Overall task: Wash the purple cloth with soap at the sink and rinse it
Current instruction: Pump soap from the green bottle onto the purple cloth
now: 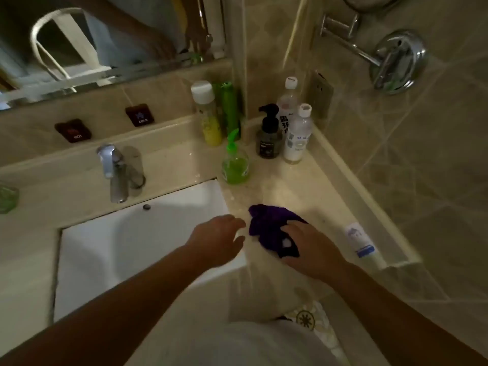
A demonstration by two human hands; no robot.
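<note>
The purple cloth (269,225) lies crumpled on the beige counter just right of the white sink (111,249). My right hand (311,247) rests on the cloth's right side, fingers curled over it, with a small white blob showing on the fabric near my thumb. My left hand (219,239) hovers over the sink's right rim, fingers spread, a little apart from the cloth. A green pump soap bottle (235,165) stands behind the cloth near the sink's back corner. The chrome tap (113,173) stands behind the sink, with no water visible.
Several bottles cluster in the back right corner: a yellow one (208,120), a green one (229,109), a black pump bottle (269,136), two clear ones (297,136). A white tube (360,241) lies along the right wall. A green dish (8,196) sits far left.
</note>
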